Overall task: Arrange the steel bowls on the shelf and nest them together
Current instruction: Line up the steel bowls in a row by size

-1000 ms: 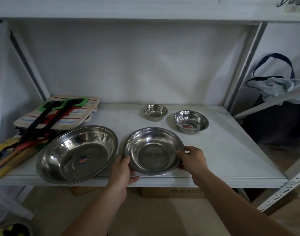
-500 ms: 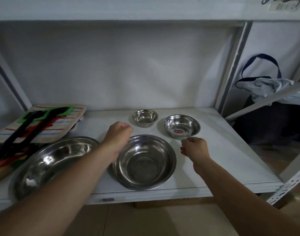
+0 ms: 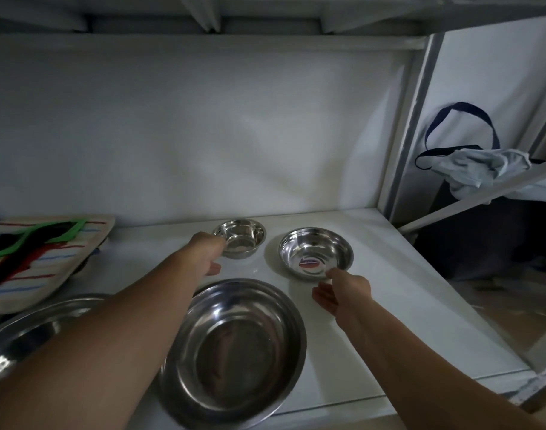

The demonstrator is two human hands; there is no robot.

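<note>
Several steel bowls stand apart on the white shelf [image 3: 414,311]. The widest bowl [image 3: 23,333] is at the far left, partly under my left forearm. A large bowl [image 3: 234,352] sits at the front middle. Behind it are the smallest bowl [image 3: 243,237] and, to its right, a medium bowl [image 3: 316,252] with a red and blue sticker inside. My left hand [image 3: 203,252] reaches to the left wall of the smallest bowl, thumb apart and fingers hidden. My right hand [image 3: 343,290] is open, one fingertip at the medium bowl's near rim.
Striped cloth mats [image 3: 48,262] with green, black and red tongs lie at the shelf's left. A white upright post [image 3: 402,135] bounds the shelf on the right; beyond it hangs a bag with blue handles [image 3: 482,169]. Another shelf board [image 3: 203,41] runs close overhead.
Both hands let go of the large bowl, which stays at the front, and moved back: the left to the smallest bowl, the right to the medium bowl. The camera moved closer.
</note>
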